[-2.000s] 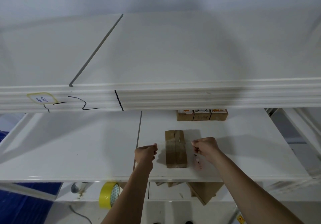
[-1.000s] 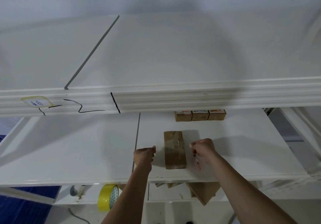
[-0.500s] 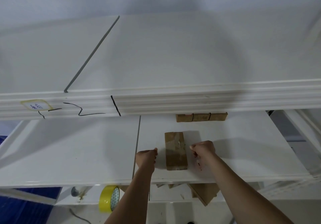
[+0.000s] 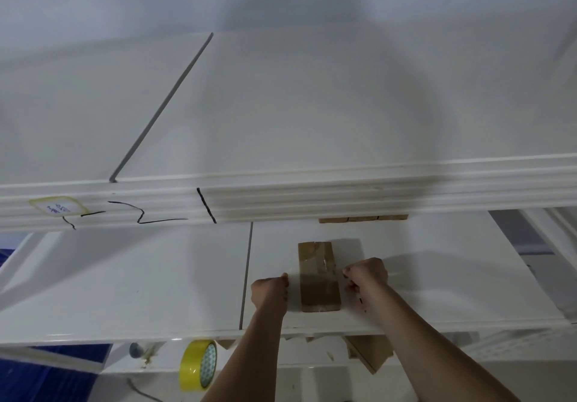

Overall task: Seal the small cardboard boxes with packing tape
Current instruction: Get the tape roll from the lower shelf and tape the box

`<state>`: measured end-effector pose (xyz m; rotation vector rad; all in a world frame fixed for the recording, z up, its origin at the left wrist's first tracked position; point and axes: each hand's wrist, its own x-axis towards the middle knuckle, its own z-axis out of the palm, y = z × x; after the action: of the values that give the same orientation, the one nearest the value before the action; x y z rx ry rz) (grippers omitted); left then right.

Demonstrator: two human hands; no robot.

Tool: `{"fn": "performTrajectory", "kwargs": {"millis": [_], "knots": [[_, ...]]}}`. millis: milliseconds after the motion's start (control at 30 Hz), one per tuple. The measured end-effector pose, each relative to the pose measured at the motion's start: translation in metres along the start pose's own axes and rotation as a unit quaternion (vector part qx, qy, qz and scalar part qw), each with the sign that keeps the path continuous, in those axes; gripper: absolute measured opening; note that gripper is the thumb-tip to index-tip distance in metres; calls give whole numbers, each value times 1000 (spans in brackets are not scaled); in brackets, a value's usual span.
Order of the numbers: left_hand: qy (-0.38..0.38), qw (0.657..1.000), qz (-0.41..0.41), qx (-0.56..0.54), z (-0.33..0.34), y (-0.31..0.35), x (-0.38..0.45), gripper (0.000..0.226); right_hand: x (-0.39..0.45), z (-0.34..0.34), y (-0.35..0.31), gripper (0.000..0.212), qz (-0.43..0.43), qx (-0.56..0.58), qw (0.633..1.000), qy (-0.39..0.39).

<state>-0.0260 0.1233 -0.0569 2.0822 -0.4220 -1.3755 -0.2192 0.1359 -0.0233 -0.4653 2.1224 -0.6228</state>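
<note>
Two hands at one cardboard box (image 4: 318, 280) on a white shelf (image 4: 125, 286). Left hand (image 4: 270, 290), fingers curled, pinches clear tape (image 4: 317, 272) left of the box; right hand (image 4: 365, 275) pinches its other end. Three small boxes (image 4: 363, 219) beyond the hands; yellow tape roll (image 4: 198, 364) below the left forearm.

dim, even light; soft shadows; slight motion blur, bowed edges.

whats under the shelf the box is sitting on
Below the shelf front edge: a yellow tape roll and brown cardboard pieces. Anything further back is hidden by the shelf and the person's arms.
</note>
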Motion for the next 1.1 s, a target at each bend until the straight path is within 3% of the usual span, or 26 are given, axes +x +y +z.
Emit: {"fn": "performTrajectory", "kwargs": {"millis": [567, 1100], "knots": [[-18, 968, 143, 204, 13, -6, -4, 15, -4, 13, -4, 5, -49, -52, 997, -11], [2, 960, 162, 229, 23, -11, -15, 24, -1, 20, -3, 4, -83, -101, 991, 12]]}}
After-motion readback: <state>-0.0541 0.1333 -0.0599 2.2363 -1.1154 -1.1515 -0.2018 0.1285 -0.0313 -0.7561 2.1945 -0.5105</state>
